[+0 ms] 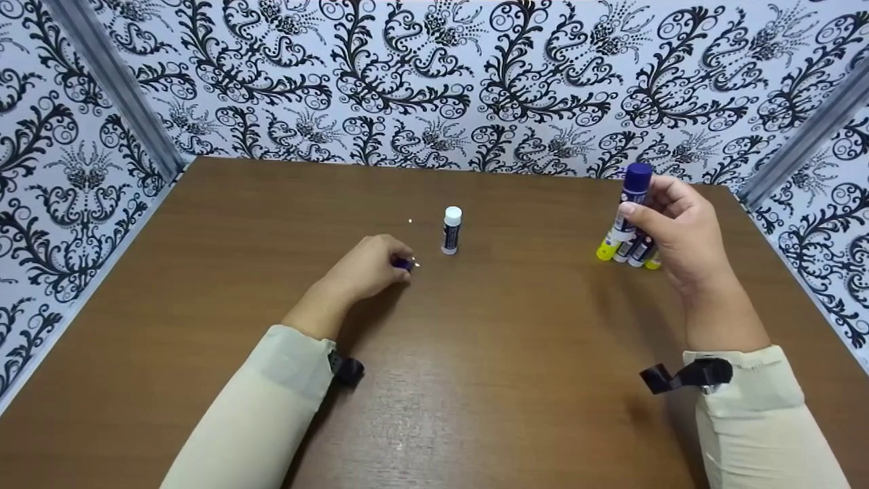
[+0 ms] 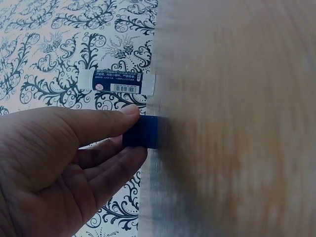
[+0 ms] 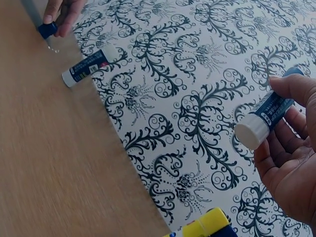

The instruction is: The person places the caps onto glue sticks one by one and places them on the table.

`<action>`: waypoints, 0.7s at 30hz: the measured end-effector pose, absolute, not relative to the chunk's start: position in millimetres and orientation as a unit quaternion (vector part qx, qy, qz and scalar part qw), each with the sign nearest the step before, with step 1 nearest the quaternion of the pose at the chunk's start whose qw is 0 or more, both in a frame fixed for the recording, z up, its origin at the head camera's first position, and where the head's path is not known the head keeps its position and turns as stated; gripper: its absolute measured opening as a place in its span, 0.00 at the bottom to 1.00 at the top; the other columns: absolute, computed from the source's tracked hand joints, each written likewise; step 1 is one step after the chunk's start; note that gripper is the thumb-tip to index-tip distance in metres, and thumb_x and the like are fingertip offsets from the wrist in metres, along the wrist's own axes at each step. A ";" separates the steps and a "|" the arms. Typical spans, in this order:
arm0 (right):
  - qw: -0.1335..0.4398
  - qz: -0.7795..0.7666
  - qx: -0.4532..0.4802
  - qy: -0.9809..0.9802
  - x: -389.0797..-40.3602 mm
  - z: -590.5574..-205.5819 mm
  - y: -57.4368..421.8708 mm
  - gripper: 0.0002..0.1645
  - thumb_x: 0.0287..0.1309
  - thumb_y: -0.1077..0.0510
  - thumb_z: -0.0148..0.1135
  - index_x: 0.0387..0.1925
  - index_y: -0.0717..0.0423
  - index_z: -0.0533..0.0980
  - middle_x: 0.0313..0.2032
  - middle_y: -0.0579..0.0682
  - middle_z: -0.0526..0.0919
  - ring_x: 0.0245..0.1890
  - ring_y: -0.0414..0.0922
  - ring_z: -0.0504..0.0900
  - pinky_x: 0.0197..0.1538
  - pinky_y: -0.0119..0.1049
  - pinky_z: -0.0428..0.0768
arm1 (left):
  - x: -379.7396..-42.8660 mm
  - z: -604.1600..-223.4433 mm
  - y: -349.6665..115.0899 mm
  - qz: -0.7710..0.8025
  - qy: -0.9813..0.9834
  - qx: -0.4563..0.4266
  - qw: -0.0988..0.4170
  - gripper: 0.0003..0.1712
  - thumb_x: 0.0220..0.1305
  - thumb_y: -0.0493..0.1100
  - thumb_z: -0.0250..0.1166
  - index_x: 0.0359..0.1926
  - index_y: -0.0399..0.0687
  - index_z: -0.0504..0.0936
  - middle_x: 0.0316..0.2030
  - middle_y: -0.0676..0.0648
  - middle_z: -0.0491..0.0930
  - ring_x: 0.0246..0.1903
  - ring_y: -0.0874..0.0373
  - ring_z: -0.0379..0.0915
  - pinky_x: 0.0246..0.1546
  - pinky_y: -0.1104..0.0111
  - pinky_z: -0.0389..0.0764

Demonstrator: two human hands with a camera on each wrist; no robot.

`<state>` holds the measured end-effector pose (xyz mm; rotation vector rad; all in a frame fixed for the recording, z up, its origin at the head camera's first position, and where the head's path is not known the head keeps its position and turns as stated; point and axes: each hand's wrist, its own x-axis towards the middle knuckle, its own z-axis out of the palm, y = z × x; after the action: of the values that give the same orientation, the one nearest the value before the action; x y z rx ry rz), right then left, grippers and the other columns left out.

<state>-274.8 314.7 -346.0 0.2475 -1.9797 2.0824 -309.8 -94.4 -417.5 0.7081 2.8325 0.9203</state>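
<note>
My left hand (image 1: 363, 272) pinches a dark blue cap (image 2: 140, 132) between thumb and fingers, down at the tabletop. Just beyond it, a glue stick with a white cap (image 1: 451, 231) stands upright. Over on the right, my right hand (image 1: 692, 241) holds another glue stick (image 3: 269, 112) by its dark label, thumb on one side and fingers behind. Its purple cap (image 1: 637, 178) points up and its white base faces down. Below and behind this hand stand several glue sticks (image 1: 639, 252), some with yellow parts (image 1: 605, 248), partly hidden by the fingers.
Small white bits (image 1: 416, 263) lie beside the left fingertips, and a white speck (image 1: 410, 221) sits farther back. The brown table (image 1: 461, 339) is bordered at the back and sides by white panels with black scrollwork (image 1: 434, 88).
</note>
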 end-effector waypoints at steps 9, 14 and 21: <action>0.152 0.725 0.070 -0.668 -277.3 -345.5 329.1 0.13 0.61 0.70 0.70 0.45 0.56 0.81 0.38 0.46 0.86 0.38 0.41 0.82 0.43 0.26 0.84 | -311.2 -418.7 -95.7 0.300 0.923 0.238 0.042 0.10 0.60 0.34 0.73 0.43 0.38 0.90 0.42 0.41 0.89 0.48 0.46 0.82 0.57 0.55 0.82; 0.163 0.736 0.069 -0.653 -279.4 -346.4 339.2 0.12 0.62 0.71 0.68 0.44 0.57 0.81 0.39 0.46 0.87 0.40 0.41 0.82 0.46 0.26 0.83 | -311.6 -419.2 -95.8 0.298 0.924 0.234 0.045 0.10 0.61 0.35 0.73 0.43 0.38 0.90 0.43 0.40 0.88 0.49 0.46 0.82 0.59 0.54 0.82; 0.163 0.762 0.061 -0.624 -281.7 -348.4 353.5 0.11 0.62 0.72 0.67 0.44 0.59 0.81 0.38 0.47 0.86 0.40 0.40 0.79 0.45 0.26 0.82 | -311.3 -418.1 -94.6 0.300 0.924 0.234 0.040 0.10 0.62 0.34 0.72 0.45 0.37 0.90 0.44 0.39 0.87 0.50 0.45 0.82 0.59 0.54 0.82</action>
<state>-281.7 353.5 -348.4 0.1728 -1.7802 2.1720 -311.3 -94.6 -418.1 0.7165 2.8310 0.9196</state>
